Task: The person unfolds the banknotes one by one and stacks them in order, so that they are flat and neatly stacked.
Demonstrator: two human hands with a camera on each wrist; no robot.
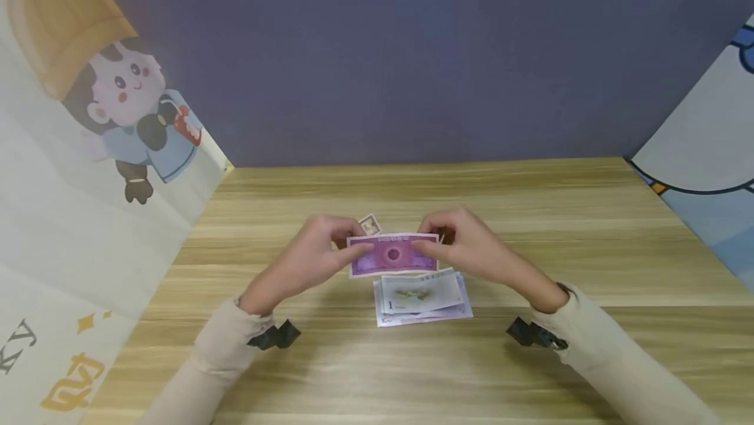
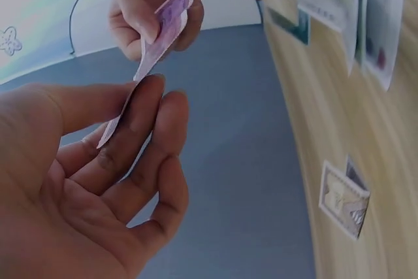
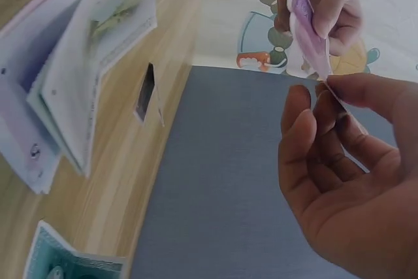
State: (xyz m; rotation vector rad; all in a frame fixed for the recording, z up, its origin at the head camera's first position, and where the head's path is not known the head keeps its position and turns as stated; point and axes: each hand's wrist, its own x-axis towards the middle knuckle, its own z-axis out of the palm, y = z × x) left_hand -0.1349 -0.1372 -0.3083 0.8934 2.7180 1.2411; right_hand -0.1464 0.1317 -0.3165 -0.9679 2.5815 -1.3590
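1. A purple banknote (image 1: 393, 255) is being held off the counter (image 1: 530, 215), between the two hands, with its long axis being aligned from side to side.
2. Its left end is being pinched by the left hand (image 1: 315, 251) and its right end by the right hand (image 1: 471, 248), so neither is being placed clearly nearer.
3. At both ends the fingers are being clamped on the paper: the thumbs are being pressed on the face turned toward the body, while fingers are being set behind. The remaining fingers are being held loosely curled.
4. A broad purple face with a pale border and a round, darker central motif is being shown; in the wrist views, a slight waviness is being revealed along the thin sheet.
5. Paler banknotes (image 1: 421, 297) are being borne by the counter on the body's side of the purple one, the top sheet being marked with a "1".
6. Beyond its upper edge, near the left fingers, a small brown note (image 1: 370, 224) is being partly exposed.
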